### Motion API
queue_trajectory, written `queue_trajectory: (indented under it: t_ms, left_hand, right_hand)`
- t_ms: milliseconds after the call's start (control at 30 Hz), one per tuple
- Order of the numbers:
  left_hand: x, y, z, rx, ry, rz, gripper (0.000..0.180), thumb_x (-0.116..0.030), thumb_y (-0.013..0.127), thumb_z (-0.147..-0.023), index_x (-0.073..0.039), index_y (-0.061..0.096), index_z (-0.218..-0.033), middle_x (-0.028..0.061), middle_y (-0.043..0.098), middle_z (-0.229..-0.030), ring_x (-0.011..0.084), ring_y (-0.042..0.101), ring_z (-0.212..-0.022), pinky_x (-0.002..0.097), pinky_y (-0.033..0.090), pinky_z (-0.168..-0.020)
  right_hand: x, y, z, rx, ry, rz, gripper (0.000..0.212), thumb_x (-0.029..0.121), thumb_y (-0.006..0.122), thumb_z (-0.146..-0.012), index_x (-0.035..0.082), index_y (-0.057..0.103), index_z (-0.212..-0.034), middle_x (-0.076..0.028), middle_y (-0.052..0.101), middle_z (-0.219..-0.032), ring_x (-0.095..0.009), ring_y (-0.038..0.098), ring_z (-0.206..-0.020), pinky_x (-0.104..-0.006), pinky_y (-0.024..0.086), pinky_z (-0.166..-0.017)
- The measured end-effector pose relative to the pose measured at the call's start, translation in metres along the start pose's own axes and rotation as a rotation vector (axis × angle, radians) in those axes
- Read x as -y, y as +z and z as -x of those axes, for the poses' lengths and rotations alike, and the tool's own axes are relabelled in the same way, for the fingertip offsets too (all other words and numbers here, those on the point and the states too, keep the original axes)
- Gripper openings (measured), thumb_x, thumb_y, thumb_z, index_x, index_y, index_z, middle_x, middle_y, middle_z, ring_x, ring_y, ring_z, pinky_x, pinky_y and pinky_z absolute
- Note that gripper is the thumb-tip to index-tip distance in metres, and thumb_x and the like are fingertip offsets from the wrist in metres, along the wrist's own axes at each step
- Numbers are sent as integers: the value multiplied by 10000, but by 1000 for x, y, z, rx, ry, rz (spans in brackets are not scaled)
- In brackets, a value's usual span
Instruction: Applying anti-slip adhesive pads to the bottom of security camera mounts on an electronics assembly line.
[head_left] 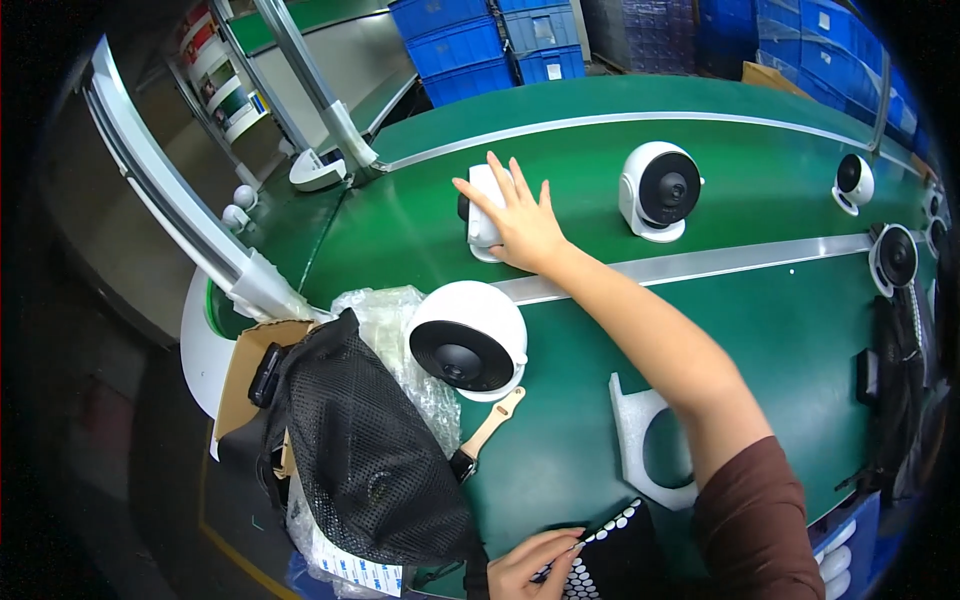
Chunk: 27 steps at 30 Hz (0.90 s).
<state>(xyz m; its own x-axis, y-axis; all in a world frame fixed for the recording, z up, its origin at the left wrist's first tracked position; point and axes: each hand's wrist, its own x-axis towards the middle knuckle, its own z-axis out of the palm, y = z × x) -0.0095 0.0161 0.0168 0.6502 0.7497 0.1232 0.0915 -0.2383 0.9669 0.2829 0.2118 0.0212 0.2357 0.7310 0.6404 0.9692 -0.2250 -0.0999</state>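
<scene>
My right hand (pixel 515 220) reaches across the green conveyor table with its fingers spread. It rests against a white camera unit (pixel 482 205), whose dark lens side faces left. Low at the front edge, my left hand (pixel 535 568) pinches a black sheet with white round dots (pixel 612 522). Part of the sheet is out of view. Nearer than the right hand, a large white round camera (pixel 470 335) with a black front sits tilted beside a black mesh bag (pixel 365 450). A watch with a tan strap (pixel 495 422) lies between bag and camera.
Another white camera (pixel 661 190) stands mid-belt, a smaller one (pixel 852 183) farther right. A grey foam cutout (pixel 640 440) lies under my right forearm. Metal rails (pixel 690 265) run along the belt. A cardboard box (pixel 245 390) stands left; blue crates (pixel 455 50) are stacked behind.
</scene>
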Motion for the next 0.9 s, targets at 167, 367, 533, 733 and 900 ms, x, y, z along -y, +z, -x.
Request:
queue_trajectory:
  t_ms: [167, 367, 533, 733, 900]
  left_hand:
    - [1, 2, -1, -24, 72, -64, 88, 40, 599, -712, 39, 609, -799, 136, 619, -798, 152, 597, -648, 220, 463, -564]
    - [4, -7, 0, 118, 54, -179, 102, 30, 610, -674, 33, 608, -776, 153, 615, -908, 246, 612, -779, 268, 464, -680]
    - [18, -12, -5, 85, 330, -187, 85, 35, 617, -624, 25, 603, -708, 189, 562, -1048, 308, 491, -1038, 391, 345, -899]
    - [-6, 20, -2, 236, 421, 112, 129, 29, 635, -651, -17, 640, -771, 216, 404, -1221, 273, 538, -954, 339, 439, -765]
    - [-12, 46, -8, 137, 563, -96, 122, 48, 618, -678, 6, 624, -792, 162, 545, -939, 180, 593, -732, 248, 465, -638]
  right_hand:
    - [-19, -8, -5, 1, -6, -169, 820, 144, 722, -496, 283, 342, -1209, -168, 209, -1308, -398, 262, -1172, -458, 459, -795]
    - [-33, -113, 32, -154, 123, -415, 877, 365, 726, -466, 86, 348, -1206, -235, 398, -1136, -360, 465, -1015, -391, 397, -873]
    - [-17, -209, 123, 101, 501, -1031, 742, 309, 704, -600, 37, 357, -1198, -144, 486, -1054, -229, 502, -955, -355, 443, -732]
    - [-33, -225, 181, 599, 626, -942, 730, 500, 514, -695, 25, 340, -1222, -149, 514, -1045, -208, 545, -895, -342, 476, -612]
    - [-29, -214, 174, 738, 361, -782, 502, 410, 464, -813, 21, 497, -1128, -110, 547, -1057, -171, 509, -971, -287, 399, -829]
